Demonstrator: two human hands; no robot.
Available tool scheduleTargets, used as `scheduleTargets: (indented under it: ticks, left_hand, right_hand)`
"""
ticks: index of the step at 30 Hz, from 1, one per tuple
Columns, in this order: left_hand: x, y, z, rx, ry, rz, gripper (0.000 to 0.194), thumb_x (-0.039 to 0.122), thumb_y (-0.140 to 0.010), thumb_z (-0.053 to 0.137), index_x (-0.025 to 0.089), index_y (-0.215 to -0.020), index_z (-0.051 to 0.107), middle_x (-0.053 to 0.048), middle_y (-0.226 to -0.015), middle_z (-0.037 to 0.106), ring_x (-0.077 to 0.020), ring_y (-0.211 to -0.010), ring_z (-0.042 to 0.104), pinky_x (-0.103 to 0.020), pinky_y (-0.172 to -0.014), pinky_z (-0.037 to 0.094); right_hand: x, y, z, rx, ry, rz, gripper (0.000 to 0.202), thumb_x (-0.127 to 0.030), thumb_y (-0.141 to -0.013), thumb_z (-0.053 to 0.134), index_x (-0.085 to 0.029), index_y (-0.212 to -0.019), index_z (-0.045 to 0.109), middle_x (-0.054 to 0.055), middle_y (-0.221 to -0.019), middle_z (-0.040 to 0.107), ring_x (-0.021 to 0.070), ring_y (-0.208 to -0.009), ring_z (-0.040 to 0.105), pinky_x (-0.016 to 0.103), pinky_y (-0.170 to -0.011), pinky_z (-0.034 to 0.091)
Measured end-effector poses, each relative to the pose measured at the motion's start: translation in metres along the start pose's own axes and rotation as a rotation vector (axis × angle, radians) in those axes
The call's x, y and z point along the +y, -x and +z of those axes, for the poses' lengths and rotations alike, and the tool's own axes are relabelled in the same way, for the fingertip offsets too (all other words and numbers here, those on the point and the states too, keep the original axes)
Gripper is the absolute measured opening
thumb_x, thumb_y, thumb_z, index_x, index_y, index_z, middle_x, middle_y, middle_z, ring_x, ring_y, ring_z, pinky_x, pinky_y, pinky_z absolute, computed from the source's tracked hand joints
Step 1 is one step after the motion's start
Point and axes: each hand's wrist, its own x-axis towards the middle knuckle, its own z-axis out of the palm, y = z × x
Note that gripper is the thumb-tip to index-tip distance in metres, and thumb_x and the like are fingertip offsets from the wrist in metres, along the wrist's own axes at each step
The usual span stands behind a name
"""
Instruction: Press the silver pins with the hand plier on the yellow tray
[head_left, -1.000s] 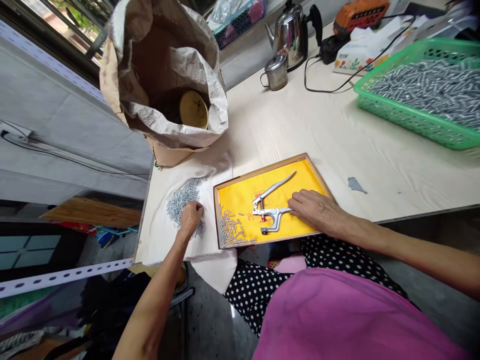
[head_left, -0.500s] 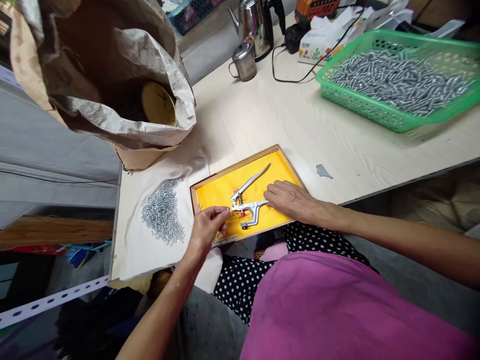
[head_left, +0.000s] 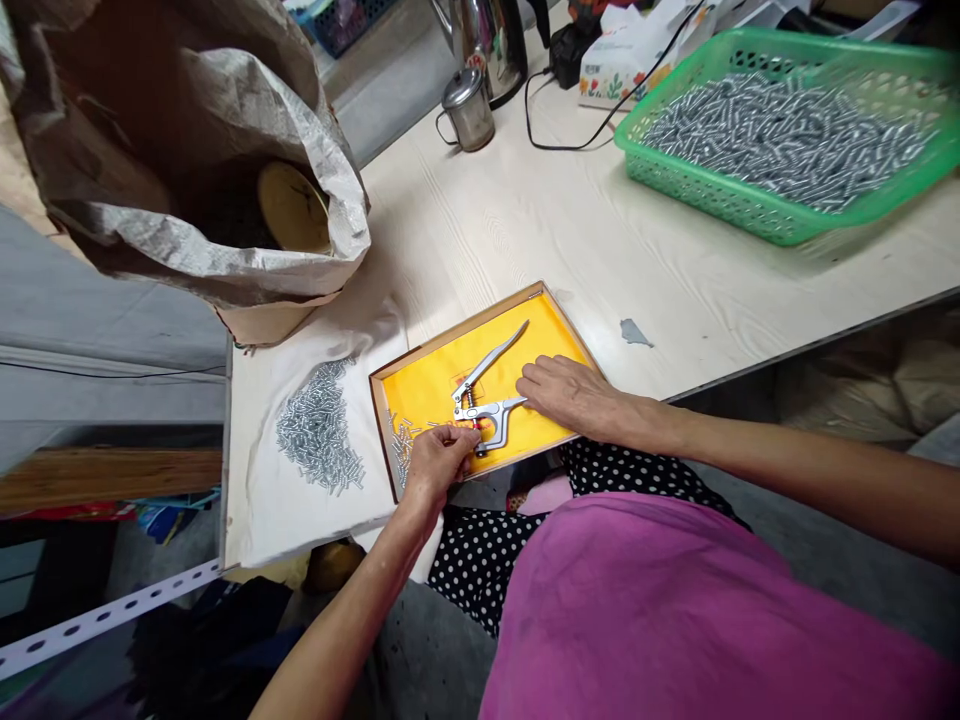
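On the table (head_left: 517,215), beside a cloth (head_left: 281,515), a shallow tray (head_left: 420,385) sits at the front edge; it is probably light and apt to slide if pushed at the rim. Pliers (head_left: 491,411) lie inside the tray, handles spread apart. Expect a rigid metal body of moderate weight, smooth enough to slip; take hold along the lower handle (head_left: 512,404), clear of the jaws. Right hand (head_left: 562,392): fingers curled over the end of that handle; thumb hidden, so firmness cannot be told. Left hand (head_left: 442,462): thumb and forefinger pressed together at the jaws; whether a pin is between them cannot be told. Pins (head_left: 319,430): piled on the cloth, others loose at the tray's left end. Judged light, stiff and prone to roll; pinch singly at mid-length.
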Motion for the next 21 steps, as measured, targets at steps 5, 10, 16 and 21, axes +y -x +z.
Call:
scheduleTargets:
  ticks: [5,10,16,21]
  left_hand:
    - [-0.001,0.0,0.002,0.029,-0.038,-0.005,0.04,0.05,-0.061,0.081,0.015,-0.064,0.062,0.004,-0.044,0.051,-0.0063,-0.037,0.039,-0.019,-0.038,0.027]
    - [0.001,-0.006,-0.004,-0.068,-0.095,-0.039,0.04,0.05,-0.062,0.079,0.016,-0.059,0.059,0.005,-0.04,0.046,-0.0057,-0.035,0.035,-0.02,-0.037,0.024]
    - [0.0,-0.012,-0.011,-0.195,-0.133,-0.054,0.044,0.054,-0.061,0.078,0.018,-0.052,0.054,0.006,-0.038,0.043,-0.0046,-0.034,0.032,-0.02,-0.037,0.021]
    - [-0.004,-0.014,-0.011,-0.193,-0.142,-0.049,0.046,0.057,-0.058,0.078,0.016,-0.058,0.058,0.006,-0.039,0.044,-0.0049,-0.035,0.032,-0.02,-0.038,0.021]
  right_hand:
    - [0.0,0.0,0.0,-0.01,-0.021,-0.004,0.013,-0.017,-0.098,0.045,-0.018,-0.095,0.057,0.008,-0.091,0.059,0.0219,-0.086,0.045,0.035,-0.071,0.027]
    - [0.0,-0.001,-0.001,-0.022,-0.033,0.006,0.013,-0.017,-0.098,0.046,-0.018,-0.095,0.058,0.009,-0.092,0.059,0.0219,-0.086,0.045,0.035,-0.07,0.027]
    - [0.001,-0.004,-0.006,-0.086,-0.078,0.015,0.011,-0.019,-0.098,0.049,-0.018,-0.095,0.059,0.007,-0.092,0.06,0.0207,-0.085,0.046,0.034,-0.069,0.028]
    - [0.003,-0.005,-0.017,-0.128,-0.094,0.013,0.012,-0.026,-0.097,0.053,-0.017,-0.099,0.06,0.009,-0.101,0.062,0.0226,-0.092,0.051,0.035,-0.073,0.036]
